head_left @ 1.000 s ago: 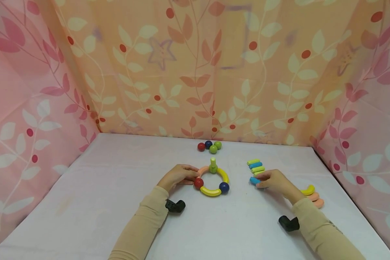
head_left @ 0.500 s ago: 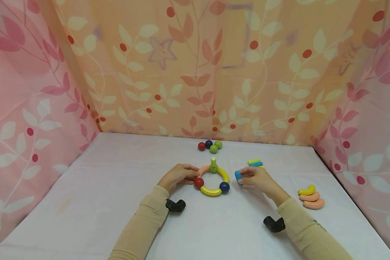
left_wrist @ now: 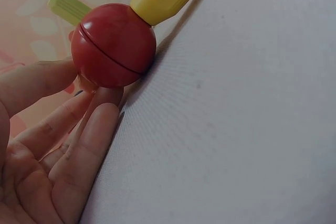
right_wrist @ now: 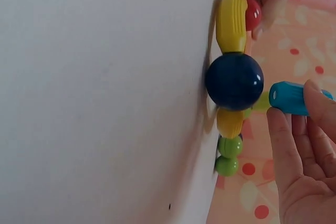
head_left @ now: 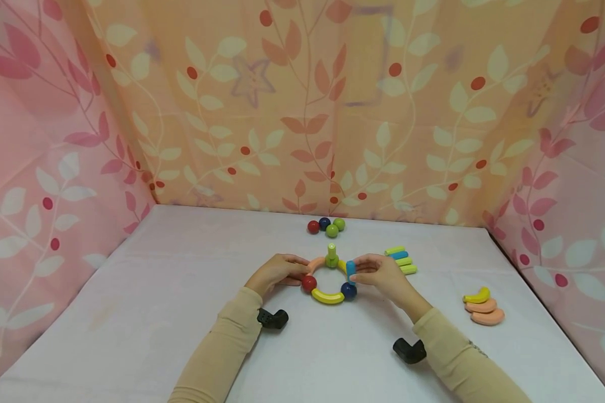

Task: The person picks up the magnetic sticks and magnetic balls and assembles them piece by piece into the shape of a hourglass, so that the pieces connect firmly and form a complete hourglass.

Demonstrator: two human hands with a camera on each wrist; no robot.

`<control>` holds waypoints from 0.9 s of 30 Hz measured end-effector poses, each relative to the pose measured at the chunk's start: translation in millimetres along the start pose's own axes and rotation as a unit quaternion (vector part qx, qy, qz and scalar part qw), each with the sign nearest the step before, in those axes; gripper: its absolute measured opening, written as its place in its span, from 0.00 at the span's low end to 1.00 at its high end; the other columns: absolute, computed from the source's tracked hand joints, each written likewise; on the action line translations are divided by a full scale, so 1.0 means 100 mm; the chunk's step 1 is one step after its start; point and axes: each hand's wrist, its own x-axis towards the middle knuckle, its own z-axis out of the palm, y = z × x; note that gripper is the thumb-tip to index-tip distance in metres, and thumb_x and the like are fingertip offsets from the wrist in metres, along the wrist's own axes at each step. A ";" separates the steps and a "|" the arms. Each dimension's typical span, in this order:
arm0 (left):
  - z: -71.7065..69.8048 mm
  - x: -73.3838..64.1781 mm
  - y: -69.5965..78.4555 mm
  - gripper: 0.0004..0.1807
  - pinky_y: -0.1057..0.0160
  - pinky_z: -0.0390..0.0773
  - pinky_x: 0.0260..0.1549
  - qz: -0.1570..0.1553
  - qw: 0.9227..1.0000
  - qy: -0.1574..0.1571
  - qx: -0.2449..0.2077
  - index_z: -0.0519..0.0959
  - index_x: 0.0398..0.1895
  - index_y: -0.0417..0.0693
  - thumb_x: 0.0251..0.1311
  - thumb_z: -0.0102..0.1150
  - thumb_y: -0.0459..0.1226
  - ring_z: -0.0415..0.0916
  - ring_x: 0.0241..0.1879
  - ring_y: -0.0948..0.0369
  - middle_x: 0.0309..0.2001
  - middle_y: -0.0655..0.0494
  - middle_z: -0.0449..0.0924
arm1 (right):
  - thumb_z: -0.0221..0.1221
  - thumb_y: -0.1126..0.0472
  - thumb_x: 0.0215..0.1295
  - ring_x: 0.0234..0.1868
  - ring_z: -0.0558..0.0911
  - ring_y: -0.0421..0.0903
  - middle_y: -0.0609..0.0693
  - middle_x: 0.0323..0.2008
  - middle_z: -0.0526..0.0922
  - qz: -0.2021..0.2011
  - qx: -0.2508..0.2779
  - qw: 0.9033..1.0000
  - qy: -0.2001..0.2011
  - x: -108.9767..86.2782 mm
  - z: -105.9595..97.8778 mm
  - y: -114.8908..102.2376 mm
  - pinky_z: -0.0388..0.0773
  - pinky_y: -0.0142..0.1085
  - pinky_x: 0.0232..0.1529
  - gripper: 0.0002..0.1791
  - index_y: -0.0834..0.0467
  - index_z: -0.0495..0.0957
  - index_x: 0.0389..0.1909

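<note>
A ring of toy pieces lies on the table: a red ball (head_left: pixel 309 284), a dark blue ball (head_left: pixel 349 290) and a green ball (head_left: pixel 331 261) joined by curved yellow sticks (head_left: pixel 327 297) and a peach one (head_left: pixel 316 262). On the green ball a light green stick (head_left: pixel 331 249) stands upright. My left hand (head_left: pixel 282 270) holds the ring at its left side, fingers at the peach stick and red ball. Between thumb and fingers, my right hand (head_left: pixel 385 278) pinches a blue stick (right_wrist: pixel 289 98), held upright just above the dark blue ball, with a small gap in the right wrist view.
Loose balls, red (head_left: pixel 313 226), dark blue and green, sit behind the ring. Several short green and blue sticks (head_left: pixel 403 261) lie to its right. Farther right are curved pieces, one yellow (head_left: pixel 476 295) and two peach (head_left: pixel 487 317). Patterned cloth (head_left: pixel 302 112) hangs around the table.
My right hand has taken the blue stick from beside the other short sticks, turned it upright and carried it left to over the dark blue ball. The left hand has stayed at the ring.
</note>
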 end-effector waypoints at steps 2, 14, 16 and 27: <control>0.00 0.00 0.00 0.17 0.68 0.85 0.35 0.000 1.000 0.000 0.003 0.84 0.51 0.46 0.59 0.68 0.39 0.82 0.35 0.64 0.38 0.54 0.86 | 0.69 0.60 0.60 0.46 0.83 0.42 0.57 0.48 0.85 -0.006 -0.002 1.000 -0.002 0.01 0.03 -0.01 0.84 0.35 0.48 0.22 0.64 0.79 0.53; 0.00 -0.01 0.00 0.17 0.69 0.85 0.34 -0.001 1.000 -0.002 -0.001 0.84 0.51 0.46 0.59 0.68 0.39 0.81 0.35 0.65 0.38 0.54 0.86 | 0.71 0.61 0.58 0.45 0.84 0.42 0.54 0.45 0.87 0.002 -0.008 1.000 0.010 0.01 0.13 -0.02 0.84 0.36 0.48 0.20 0.62 0.82 0.50; -0.01 0.00 0.00 0.17 0.69 0.85 0.34 -0.003 1.000 -0.001 0.000 0.84 0.51 0.46 0.59 0.68 0.39 0.81 0.35 0.64 0.38 0.54 0.86 | 0.71 0.61 0.58 0.46 0.84 0.42 0.54 0.46 0.87 0.005 -0.004 1.000 0.009 0.01 0.13 -0.02 0.84 0.36 0.49 0.20 0.61 0.82 0.51; -0.01 0.00 0.01 0.17 0.68 0.85 0.37 -0.003 1.000 -0.001 0.009 0.84 0.51 0.47 0.59 0.68 0.40 0.82 0.35 0.63 0.40 0.53 0.86 | 0.75 0.57 0.52 0.48 0.81 0.47 0.54 0.49 0.84 0.053 -0.069 0.996 0.021 0.00 0.11 0.04 0.83 0.36 0.46 0.26 0.58 0.81 0.53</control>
